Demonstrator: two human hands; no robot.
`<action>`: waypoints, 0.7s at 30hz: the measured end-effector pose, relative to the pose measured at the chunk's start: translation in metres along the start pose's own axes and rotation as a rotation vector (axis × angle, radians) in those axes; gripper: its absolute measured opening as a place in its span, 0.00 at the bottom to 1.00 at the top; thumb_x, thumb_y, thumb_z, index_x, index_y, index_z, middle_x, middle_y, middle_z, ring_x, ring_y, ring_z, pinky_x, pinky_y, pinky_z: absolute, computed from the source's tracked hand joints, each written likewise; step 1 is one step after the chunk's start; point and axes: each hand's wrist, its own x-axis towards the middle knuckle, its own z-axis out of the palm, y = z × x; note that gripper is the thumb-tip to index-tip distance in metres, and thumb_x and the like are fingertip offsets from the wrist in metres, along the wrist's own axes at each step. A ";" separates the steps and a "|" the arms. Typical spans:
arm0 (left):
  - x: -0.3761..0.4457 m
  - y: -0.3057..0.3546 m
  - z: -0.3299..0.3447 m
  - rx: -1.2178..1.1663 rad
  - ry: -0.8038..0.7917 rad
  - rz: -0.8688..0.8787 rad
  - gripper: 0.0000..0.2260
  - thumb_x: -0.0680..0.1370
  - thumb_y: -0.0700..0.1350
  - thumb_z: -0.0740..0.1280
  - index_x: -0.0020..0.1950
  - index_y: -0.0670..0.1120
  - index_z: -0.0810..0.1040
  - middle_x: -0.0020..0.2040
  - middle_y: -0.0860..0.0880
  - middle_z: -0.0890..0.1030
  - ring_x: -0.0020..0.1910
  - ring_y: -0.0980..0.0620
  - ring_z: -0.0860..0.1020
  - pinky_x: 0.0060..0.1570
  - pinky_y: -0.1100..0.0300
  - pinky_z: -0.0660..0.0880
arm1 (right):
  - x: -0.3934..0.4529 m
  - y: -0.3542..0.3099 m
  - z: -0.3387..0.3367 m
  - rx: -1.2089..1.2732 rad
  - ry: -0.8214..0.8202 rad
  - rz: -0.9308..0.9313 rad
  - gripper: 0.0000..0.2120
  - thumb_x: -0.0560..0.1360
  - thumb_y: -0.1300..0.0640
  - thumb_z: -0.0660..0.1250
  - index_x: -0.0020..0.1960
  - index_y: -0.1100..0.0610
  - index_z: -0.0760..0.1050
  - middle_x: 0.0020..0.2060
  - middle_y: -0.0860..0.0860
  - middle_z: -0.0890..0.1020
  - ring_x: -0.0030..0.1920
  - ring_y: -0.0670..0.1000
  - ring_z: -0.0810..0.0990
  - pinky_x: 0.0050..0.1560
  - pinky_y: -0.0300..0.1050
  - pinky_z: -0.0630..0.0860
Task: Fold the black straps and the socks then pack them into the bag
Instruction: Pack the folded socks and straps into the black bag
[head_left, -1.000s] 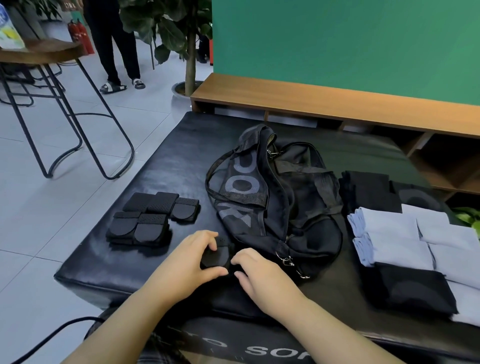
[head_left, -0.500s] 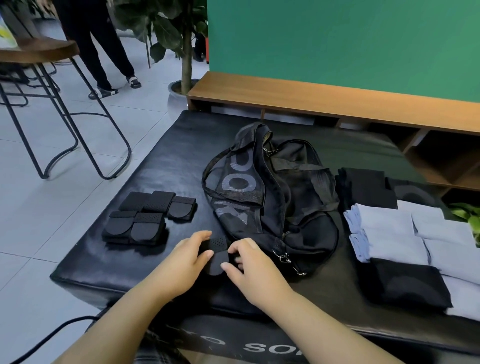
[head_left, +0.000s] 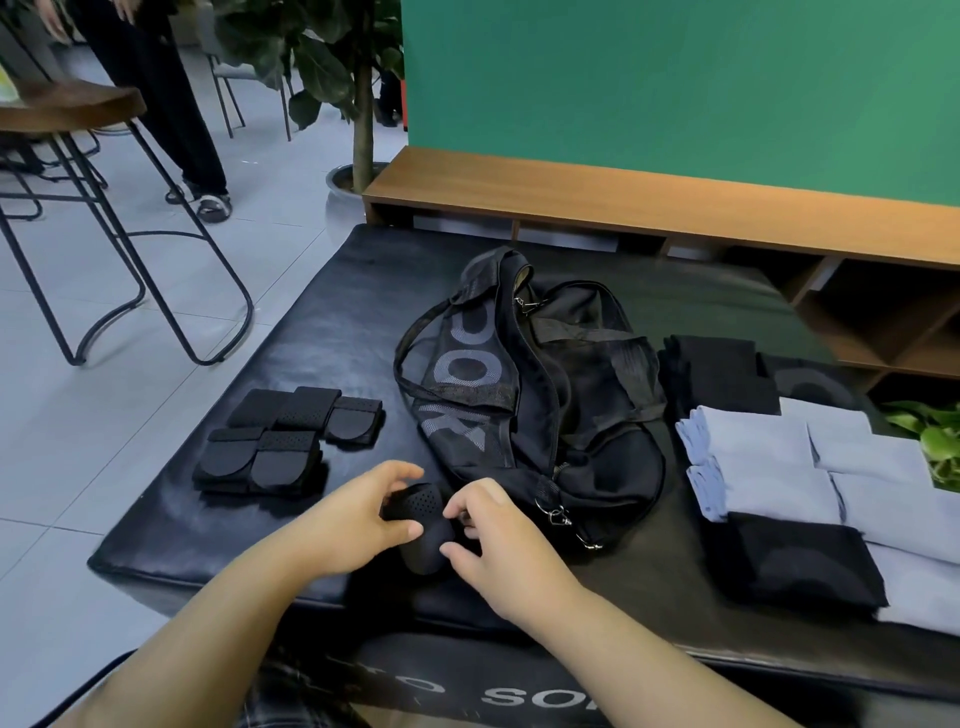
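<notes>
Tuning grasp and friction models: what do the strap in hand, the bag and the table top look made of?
Strap: soft matte black fabric with punched holes, likely neoprene. Bag: black mesh panels with woven webbing, probably nylon; metal clips. Table top: glossy black padded cover, looks like vinyl or faux leather, judging by its sheen.

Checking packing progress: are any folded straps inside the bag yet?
No, the folded straps lie on the mat left of the bag.

I'm in what looks like a studio or office lounge: a green backdrop wall (head_left: 675, 78), grey tiled floor (head_left: 62, 415), metal-legged bar stool (head_left: 78, 104), a potted tree (head_left: 358, 93) and a low wooden shelf (head_left: 623, 208).
</notes>
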 end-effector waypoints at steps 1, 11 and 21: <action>-0.001 0.000 -0.001 -0.004 0.005 0.004 0.24 0.74 0.43 0.72 0.65 0.58 0.66 0.66 0.53 0.72 0.63 0.60 0.69 0.60 0.69 0.64 | -0.001 -0.001 -0.001 -0.004 0.010 -0.009 0.12 0.76 0.55 0.66 0.57 0.52 0.68 0.57 0.43 0.68 0.51 0.49 0.76 0.55 0.50 0.74; 0.003 0.047 -0.012 -0.125 0.120 0.228 0.28 0.74 0.37 0.70 0.67 0.62 0.69 0.60 0.60 0.75 0.59 0.61 0.75 0.59 0.60 0.73 | 0.009 -0.020 -0.051 0.001 0.217 -0.059 0.20 0.78 0.54 0.64 0.69 0.53 0.65 0.62 0.44 0.71 0.60 0.41 0.70 0.59 0.30 0.65; 0.035 0.095 -0.002 -0.132 0.099 0.361 0.26 0.74 0.38 0.70 0.58 0.69 0.71 0.57 0.69 0.72 0.61 0.64 0.71 0.61 0.56 0.72 | 0.010 0.003 -0.105 -0.030 0.243 -0.019 0.18 0.78 0.50 0.64 0.66 0.48 0.65 0.60 0.42 0.73 0.59 0.38 0.70 0.58 0.31 0.67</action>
